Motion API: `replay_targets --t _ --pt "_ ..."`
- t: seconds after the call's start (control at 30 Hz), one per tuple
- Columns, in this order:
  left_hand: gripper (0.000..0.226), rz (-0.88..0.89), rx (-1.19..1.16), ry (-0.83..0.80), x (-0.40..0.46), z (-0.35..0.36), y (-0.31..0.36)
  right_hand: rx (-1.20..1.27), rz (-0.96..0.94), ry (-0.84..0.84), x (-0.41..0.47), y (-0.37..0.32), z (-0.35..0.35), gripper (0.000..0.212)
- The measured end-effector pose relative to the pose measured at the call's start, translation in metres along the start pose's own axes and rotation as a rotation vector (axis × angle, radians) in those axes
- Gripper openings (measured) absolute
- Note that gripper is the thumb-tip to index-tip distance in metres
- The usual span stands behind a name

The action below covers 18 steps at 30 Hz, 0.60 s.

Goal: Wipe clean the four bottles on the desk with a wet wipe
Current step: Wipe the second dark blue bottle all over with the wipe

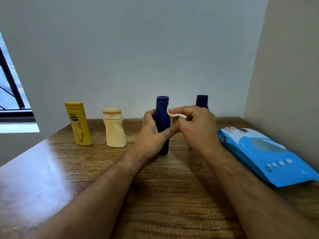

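Observation:
Four bottles stand on the wooden desk (51, 169). From the left they are a yellow bottle (78, 124), a cream bottle (114, 131), a dark blue bottle (162, 116) and a second dark bottle (202, 100) mostly hidden behind my right hand. My left hand (151, 133) grips the dark blue bottle around its body, holding it upright. My right hand (195, 128) pinches a small white wet wipe (176, 114) just to the right of that bottle's neck, close to it.
A blue pack of wet wipes (265, 154) lies flat at the desk's right side against the beige wall. A grey wall runs behind the bottles. A window (10, 94) is at the far left.

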<state>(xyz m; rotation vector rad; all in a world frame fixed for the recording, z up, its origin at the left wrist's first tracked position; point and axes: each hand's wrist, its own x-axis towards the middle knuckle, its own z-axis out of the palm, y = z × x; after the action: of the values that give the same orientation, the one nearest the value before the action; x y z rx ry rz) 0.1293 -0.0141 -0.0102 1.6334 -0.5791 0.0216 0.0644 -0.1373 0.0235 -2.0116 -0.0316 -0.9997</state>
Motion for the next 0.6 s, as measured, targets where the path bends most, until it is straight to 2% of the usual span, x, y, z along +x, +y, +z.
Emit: replay_targets --t 0.07,0.13,0.33,0.43,0.6 --pt "0.075 -0.009 0.014 0.048 0.0039 0.0007 -0.0065 -0.040 0.084 -0.124 0.0000 0.0022 0.0006 0.026" --pt "0.076 0.008 0.054 0.105 0.0061 0.0006 -0.0093 -0.099 0.099 -0.119 0.0011 0.0035 -0.0004 0.024" --pt "0.076 0.107 0.515 0.289 0.0055 -0.0006 -0.0073 -0.177 0.080 -0.078 0.0015 0.0037 -0.0014 0.027" --pt "0.078 0.052 0.601 0.344 0.0048 -0.0013 -0.0070 -0.209 0.066 -0.075 0.0012 0.0048 -0.0011 0.027" --pt "0.083 -0.096 0.660 0.320 0.0028 -0.0001 -0.0117 -0.218 0.086 -0.063 0.0031 0.0070 -0.0003 0.029"
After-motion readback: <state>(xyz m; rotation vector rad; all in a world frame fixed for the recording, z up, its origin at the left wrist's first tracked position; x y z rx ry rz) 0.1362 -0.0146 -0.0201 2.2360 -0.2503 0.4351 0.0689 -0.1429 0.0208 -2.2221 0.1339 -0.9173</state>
